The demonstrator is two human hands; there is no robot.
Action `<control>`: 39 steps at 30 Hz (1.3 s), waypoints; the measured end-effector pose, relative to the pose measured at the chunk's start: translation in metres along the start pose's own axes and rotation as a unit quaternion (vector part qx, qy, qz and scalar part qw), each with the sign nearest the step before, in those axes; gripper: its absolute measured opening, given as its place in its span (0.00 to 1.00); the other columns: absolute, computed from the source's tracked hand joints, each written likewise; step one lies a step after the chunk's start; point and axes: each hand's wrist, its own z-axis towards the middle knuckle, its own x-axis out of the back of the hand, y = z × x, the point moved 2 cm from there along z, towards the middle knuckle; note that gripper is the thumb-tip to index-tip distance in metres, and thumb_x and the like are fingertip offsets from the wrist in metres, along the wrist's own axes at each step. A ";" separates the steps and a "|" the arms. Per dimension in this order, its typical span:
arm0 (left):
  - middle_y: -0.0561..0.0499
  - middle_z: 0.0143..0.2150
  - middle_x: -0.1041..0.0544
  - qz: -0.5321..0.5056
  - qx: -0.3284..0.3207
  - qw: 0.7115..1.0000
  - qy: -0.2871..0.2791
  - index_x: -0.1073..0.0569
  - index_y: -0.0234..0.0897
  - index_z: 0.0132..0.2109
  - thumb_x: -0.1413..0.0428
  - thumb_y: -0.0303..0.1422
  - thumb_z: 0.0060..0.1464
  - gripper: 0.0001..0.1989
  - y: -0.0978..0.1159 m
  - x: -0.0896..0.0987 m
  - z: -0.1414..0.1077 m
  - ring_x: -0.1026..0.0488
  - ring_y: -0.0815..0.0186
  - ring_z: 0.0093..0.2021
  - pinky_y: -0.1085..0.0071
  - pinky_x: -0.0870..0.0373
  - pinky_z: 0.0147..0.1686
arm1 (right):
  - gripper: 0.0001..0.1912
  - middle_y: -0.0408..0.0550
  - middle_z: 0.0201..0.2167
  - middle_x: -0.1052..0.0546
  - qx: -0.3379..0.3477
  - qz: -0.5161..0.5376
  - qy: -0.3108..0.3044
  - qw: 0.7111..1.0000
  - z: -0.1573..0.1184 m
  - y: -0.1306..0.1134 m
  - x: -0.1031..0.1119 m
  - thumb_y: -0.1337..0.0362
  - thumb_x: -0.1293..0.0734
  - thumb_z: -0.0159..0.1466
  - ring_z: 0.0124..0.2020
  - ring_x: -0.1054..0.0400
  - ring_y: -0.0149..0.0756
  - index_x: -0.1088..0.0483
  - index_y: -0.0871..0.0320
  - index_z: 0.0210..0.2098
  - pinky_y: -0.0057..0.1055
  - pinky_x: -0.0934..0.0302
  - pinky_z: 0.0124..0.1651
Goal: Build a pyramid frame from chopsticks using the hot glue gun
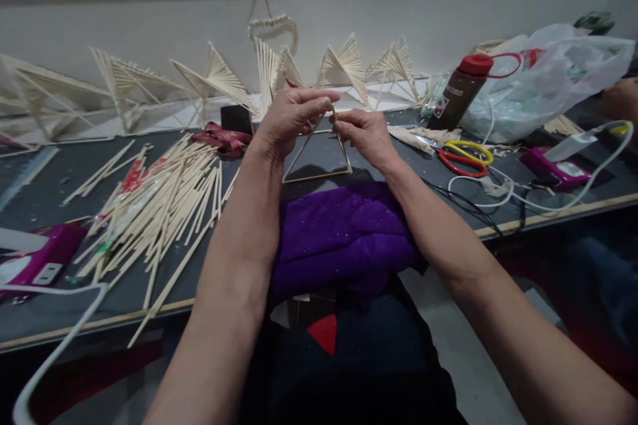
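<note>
Hands meet above the middle of the dark desk (60, 172), both at the top corner of a stick triangle (319, 159). The left hand (289, 121) has its fingers curled over and pinches the apex from the left; the right hand (366, 136) pinches the same corner from the right, thumb and fingertips pressed together on the sticks. The triangle stands upright, its base resting on the desk just behind a purple cloth (343, 236) that lies bunched at the desk's near edge, between the forearms.

To the left, a loose heap of sticks (159, 212) spreads across the desk, with a red wrapper partly showing among them. A purple device (34, 262) with a white cable sits at the near left edge.

Along the wall leans a row of fans (224, 83) made of the same sticks.

To the right lie scissors (463, 158) with red and yellow handles. Behind them a brown bottle (461, 93) with a red cap leans, closed; its contents cannot be made out. A clear plastic bag (548, 76) beside it bulges, with indistinct things inside.
</note>
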 end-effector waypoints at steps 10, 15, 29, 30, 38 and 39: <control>0.46 0.29 0.25 -0.060 0.058 0.996 -0.021 0.14 0.39 0.43 0.34 0.41 0.58 0.11 -0.002 0.003 0.005 0.23 0.58 0.34 0.65 0.27 0.29 | 0.19 0.42 0.29 0.22 0.022 -0.018 -0.012 1.000 0.002 0.003 0.002 0.46 0.26 0.65 0.30 0.29 0.30 0.16 0.56 0.40 0.29 0.33 0.35; 0.47 0.30 0.24 -0.054 0.062 0.996 -0.024 0.15 0.39 0.42 0.34 0.41 0.57 0.11 -0.002 0.002 0.006 0.23 0.60 0.34 0.69 0.31 0.28 | 0.18 0.42 0.29 0.22 0.024 -0.032 -0.008 0.999 0.001 0.002 0.003 0.46 0.26 0.65 0.30 0.29 0.30 0.16 0.54 0.40 0.28 0.34 0.34; 0.51 0.29 0.26 -0.168 0.060 0.983 -0.049 0.15 0.33 0.39 0.37 0.31 0.55 0.07 0.007 -0.005 0.001 0.37 0.74 0.25 0.77 0.48 0.26 | 0.15 0.41 0.30 0.23 0.046 -0.036 -0.005 0.998 0.002 0.011 0.005 0.51 0.29 0.68 0.31 0.30 0.29 0.18 0.55 0.43 0.30 0.31 0.37; 0.51 0.28 0.26 -0.180 0.057 0.981 -0.050 0.15 0.33 0.39 0.36 0.32 0.54 0.08 0.006 -0.005 0.001 0.38 0.74 0.25 0.76 0.48 0.25 | 0.16 0.41 0.30 0.23 0.050 -0.036 -0.006 0.998 0.002 0.012 0.005 0.50 0.29 0.68 0.31 0.30 0.29 0.18 0.55 0.43 0.30 0.30 0.37; 0.48 0.30 0.21 -0.156 0.061 0.985 -0.035 0.15 0.38 0.36 0.34 0.35 0.52 0.07 0.002 -0.003 0.003 0.30 0.68 0.28 0.74 0.42 0.25 | 0.19 0.42 0.30 0.22 0.058 -0.035 -0.013 0.998 0.003 0.016 0.006 0.44 0.28 0.67 0.32 0.28 0.31 0.17 0.52 0.43 0.31 0.30 0.37; 0.48 0.30 0.21 -0.152 0.063 0.986 -0.033 0.15 0.38 0.36 0.34 0.35 0.52 0.06 0.003 -0.003 0.003 0.30 0.67 0.28 0.73 0.42 0.25 | 0.20 0.42 0.30 0.22 0.054 -0.031 -0.012 0.998 0.003 0.016 0.006 0.43 0.28 0.67 0.32 0.28 0.31 0.17 0.52 0.43 0.30 0.30 0.37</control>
